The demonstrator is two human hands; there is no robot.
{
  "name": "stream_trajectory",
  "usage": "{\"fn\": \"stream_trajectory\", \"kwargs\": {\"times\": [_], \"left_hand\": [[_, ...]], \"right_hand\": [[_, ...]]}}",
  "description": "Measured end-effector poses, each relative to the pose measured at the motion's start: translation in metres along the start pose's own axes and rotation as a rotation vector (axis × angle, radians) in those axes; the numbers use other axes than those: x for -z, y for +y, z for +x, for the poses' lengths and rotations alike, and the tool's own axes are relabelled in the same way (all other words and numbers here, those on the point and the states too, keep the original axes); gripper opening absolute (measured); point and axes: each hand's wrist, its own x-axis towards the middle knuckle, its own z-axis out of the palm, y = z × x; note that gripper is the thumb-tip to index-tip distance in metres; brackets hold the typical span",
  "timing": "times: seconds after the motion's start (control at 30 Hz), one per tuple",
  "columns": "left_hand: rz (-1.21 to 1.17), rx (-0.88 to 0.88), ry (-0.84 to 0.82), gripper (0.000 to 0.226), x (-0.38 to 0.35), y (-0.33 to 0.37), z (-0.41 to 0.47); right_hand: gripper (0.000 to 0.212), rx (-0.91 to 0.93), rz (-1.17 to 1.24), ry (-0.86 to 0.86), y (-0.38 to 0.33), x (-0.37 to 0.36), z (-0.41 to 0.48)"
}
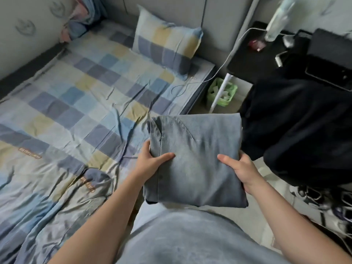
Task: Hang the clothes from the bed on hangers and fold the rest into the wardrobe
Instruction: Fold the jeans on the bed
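Holding: a folded grey-blue garment [196, 159] is gripped by both hands in the air in front of the person's body, just off the bed's edge.
Left hand [150, 163]: sits at 9 o'clock on the garment. The thumb lies flat on top and the fingers [147, 146] curl round the left edge and go underneath.
Right hand [242, 168]: sits at 3 o'clock on the garment. The thumb is on top and the fingers wrap the right edge from below.
Fingers: each hand pinches the cloth between thumb and fingers. How far the fingers spread underneath cannot be told.
Writing: orange labels [30, 152] on the bedding at 8 o'clock are too blurred to read.
Bed [76, 88]: a blue, yellow and grey checked sheet fills 8 to 11 o'clock, with a matching pillow [167, 40] at 12 o'clock.
Nearby: a green basket [222, 92] is at 1 o'clock and dark clothing [297, 119] at 3 o'clock.
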Motion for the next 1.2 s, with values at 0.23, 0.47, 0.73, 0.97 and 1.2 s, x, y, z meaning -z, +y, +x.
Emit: {"fn": "stream_trajectory", "kwargs": {"times": [0.23,0.47,0.73,0.97,1.2], "left_hand": [[0.048,-0.116,-0.26,0.081,-0.186,0.067,0.001],[0.203,-0.184,-0.604,0.079,-0.358,0.115,-0.003],[0.434,-0.25,-1.038,0.067,-0.544,0.148,-0.018],[0.545,-0.268,-1.307,0.069,-0.705,0.16,-0.03],[0.714,-0.281,-1.473,0.069,-0.866,0.171,-0.038]], "right_hand": [[0.066,0.074,0.133,0.265,0.003,0.184,-0.043],[0.074,0.08,0.339,0.604,0.042,0.313,-0.108],[0.071,0.042,0.58,1.006,0.086,0.394,-0.171],[0.08,0.007,0.745,1.295,0.102,0.45,-0.18],[0.081,0.0,0.941,1.483,0.097,0.527,-0.155]]}}
